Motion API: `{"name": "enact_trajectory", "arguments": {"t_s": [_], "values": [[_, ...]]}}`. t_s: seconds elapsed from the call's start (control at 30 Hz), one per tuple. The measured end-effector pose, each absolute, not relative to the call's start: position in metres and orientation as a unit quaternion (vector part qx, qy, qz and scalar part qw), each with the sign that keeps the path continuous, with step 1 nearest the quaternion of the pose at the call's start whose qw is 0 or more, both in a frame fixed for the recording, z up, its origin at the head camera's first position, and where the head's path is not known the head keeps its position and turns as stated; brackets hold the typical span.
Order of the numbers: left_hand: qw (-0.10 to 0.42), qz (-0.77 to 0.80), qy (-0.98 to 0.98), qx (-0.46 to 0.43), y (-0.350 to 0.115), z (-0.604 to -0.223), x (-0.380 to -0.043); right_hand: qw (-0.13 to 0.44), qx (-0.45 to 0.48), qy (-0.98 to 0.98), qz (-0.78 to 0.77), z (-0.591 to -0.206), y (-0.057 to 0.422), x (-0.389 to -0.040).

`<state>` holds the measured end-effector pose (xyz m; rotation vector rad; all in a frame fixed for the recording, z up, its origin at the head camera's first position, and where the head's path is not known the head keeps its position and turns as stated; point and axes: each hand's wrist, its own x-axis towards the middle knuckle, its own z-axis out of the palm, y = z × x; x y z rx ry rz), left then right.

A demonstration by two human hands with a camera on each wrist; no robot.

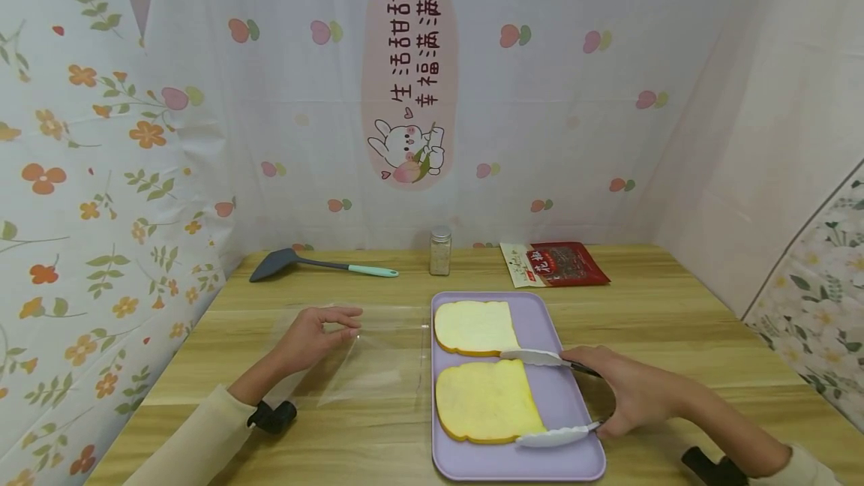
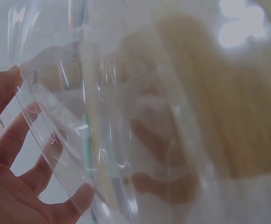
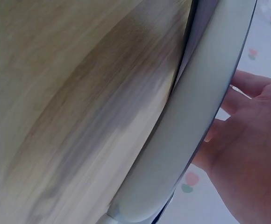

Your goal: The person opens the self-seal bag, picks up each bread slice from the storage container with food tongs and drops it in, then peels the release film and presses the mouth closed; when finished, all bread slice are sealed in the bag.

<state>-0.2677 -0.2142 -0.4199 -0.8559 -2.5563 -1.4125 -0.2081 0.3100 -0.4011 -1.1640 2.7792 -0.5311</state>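
My left hand [image 1: 317, 340] pinches the edge of a clear plastic bag [image 1: 385, 355] left of the tray; in the left wrist view the other fingers spread behind the film [image 2: 121, 116]. My right hand [image 1: 631, 392] grips tongs [image 1: 556, 435] with white tips, whose pale handle [image 3: 182, 121] crosses the right wrist view. The tong arms are spread, one tip at the far edge and one at the near edge of the nearer bread slice [image 1: 486, 400]. That slice lies on a lilac tray [image 1: 513, 465], just in front of a second bread slice [image 1: 475, 327].
Along the back of the wooden table [image 1: 378, 445] are a spatula [image 1: 324, 265], a spice jar [image 1: 440, 252] and a red and white packet [image 1: 556, 264]. Behind them hangs a patterned curtain [image 1: 304, 111].
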Motion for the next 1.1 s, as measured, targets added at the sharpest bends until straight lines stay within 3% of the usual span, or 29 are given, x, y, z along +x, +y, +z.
{"name": "enact_trajectory", "arguments": {"t_s": [0.4, 0.87, 1.1], "values": [[0.046, -0.465, -0.838, -0.282, -0.215, -0.42, -0.267, 0.045, -0.402, 0.888, -0.218, -0.405, 0.304, -0.21], [0.046, -0.464, -0.839, -0.279, -0.215, -0.42, -0.267, 0.028, -0.364, 0.915, -0.171, -0.403, 0.299, -0.21], [0.048, -0.461, -0.842, -0.275, -0.216, -0.419, -0.267, 0.053, -0.35, 0.918, -0.176, -0.394, 0.296, -0.213]]}}
